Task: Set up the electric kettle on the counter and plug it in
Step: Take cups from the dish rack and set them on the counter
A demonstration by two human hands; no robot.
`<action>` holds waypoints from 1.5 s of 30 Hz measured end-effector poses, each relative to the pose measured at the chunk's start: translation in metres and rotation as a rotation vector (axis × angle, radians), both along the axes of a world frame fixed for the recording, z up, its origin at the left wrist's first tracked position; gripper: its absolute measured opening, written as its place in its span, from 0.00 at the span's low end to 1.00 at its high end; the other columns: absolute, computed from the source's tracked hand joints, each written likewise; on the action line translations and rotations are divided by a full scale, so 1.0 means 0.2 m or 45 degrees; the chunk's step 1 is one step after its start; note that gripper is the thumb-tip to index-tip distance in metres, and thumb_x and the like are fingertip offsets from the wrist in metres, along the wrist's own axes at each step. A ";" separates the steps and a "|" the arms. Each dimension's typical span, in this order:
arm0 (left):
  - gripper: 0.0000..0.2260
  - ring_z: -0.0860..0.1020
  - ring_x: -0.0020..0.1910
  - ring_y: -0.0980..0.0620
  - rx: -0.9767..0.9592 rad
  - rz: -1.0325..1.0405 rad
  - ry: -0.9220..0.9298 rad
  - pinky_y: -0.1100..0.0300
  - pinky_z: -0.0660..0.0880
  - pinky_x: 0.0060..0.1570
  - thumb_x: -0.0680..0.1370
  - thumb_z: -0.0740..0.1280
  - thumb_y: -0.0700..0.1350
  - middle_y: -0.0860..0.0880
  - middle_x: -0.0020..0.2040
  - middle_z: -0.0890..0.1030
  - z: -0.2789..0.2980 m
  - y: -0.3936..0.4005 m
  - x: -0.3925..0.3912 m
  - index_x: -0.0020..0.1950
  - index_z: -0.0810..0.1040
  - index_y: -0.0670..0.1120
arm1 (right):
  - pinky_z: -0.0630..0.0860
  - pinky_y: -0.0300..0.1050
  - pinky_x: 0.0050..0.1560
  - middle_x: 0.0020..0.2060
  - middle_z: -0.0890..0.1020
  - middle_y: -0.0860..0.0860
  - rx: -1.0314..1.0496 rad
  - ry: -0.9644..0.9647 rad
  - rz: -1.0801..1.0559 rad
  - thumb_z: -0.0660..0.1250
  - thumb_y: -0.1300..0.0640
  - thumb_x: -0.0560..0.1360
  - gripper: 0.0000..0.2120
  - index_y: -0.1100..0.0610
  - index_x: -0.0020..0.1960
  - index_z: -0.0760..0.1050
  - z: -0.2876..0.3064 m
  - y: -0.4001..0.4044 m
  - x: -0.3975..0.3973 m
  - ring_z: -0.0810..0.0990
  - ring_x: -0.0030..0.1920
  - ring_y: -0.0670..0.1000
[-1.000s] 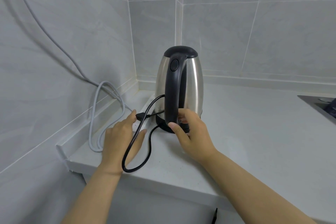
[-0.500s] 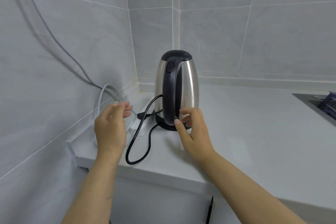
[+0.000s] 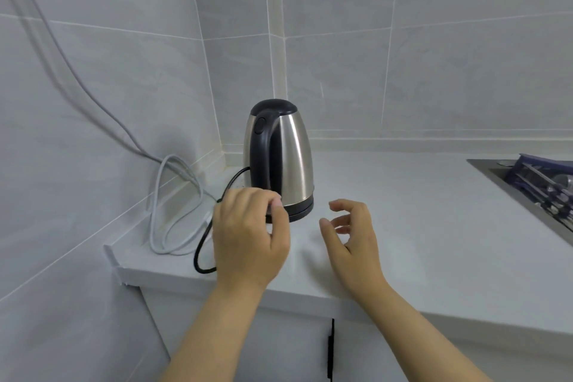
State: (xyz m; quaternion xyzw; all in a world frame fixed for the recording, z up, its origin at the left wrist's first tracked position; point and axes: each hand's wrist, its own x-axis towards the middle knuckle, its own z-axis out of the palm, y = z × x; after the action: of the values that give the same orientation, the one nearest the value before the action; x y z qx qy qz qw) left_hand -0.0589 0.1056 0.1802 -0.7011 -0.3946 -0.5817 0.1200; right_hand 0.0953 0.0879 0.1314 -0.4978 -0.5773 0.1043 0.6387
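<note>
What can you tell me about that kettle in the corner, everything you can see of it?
The kettle has a shiny, steel-looking body, a black lid shut on top, and a black handle with a button facing the camera. It stands upright on its black base on the white counter near the tiled corner. A black cord loops away leftward. The left hand partly covers the base; whether it touches is unclear.

R hand [image 3: 353, 236] off kettle [image 3: 280, 158] handle, now apart, empty. L hand [image 3: 248, 239] lifted off cord [image 3: 201, 245], hovering near base.
</note>
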 end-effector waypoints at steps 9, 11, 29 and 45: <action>0.08 0.75 0.45 0.60 -0.665 -0.368 -0.041 0.62 0.72 0.44 0.77 0.58 0.47 0.59 0.44 0.79 -0.17 -0.05 0.53 0.45 0.78 0.51 | 0.72 0.30 0.42 0.53 0.75 0.44 -0.062 -0.038 -0.231 0.68 0.62 0.74 0.16 0.47 0.56 0.68 -0.02 -0.20 0.51 0.77 0.43 0.42; 0.07 0.76 0.44 0.58 -0.726 -0.416 0.003 0.61 0.73 0.44 0.79 0.60 0.45 0.59 0.44 0.80 -0.18 -0.07 0.65 0.46 0.78 0.51 | 0.72 0.30 0.42 0.53 0.75 0.45 -0.055 -0.039 -0.286 0.68 0.62 0.74 0.16 0.49 0.57 0.69 -0.02 -0.25 0.62 0.77 0.43 0.42; 0.10 0.79 0.39 0.55 -1.059 -0.873 -0.240 0.54 0.79 0.43 0.78 0.58 0.46 0.55 0.37 0.81 -0.20 -0.19 1.61 0.41 0.77 0.52 | 0.72 0.30 0.42 0.52 0.73 0.48 -0.086 -0.140 -0.709 0.66 0.66 0.73 0.14 0.53 0.55 0.70 0.05 -0.46 1.39 0.75 0.43 0.37; 0.08 0.76 0.32 0.56 -1.195 -1.110 -0.247 0.53 0.77 0.41 0.81 0.59 0.43 0.52 0.37 0.82 -0.22 -0.11 1.89 0.56 0.75 0.51 | 0.67 0.42 0.57 0.62 0.71 0.57 -0.898 -0.770 -0.823 0.68 0.64 0.72 0.23 0.59 0.65 0.69 0.36 -0.32 2.20 0.71 0.59 0.55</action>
State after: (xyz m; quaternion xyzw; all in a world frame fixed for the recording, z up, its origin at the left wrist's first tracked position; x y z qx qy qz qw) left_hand 0.3200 0.0836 0.1370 -0.7193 -0.2951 -0.4034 -0.4825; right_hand 0.5353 0.0248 0.2044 -0.8403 -0.4830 -0.0572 0.2395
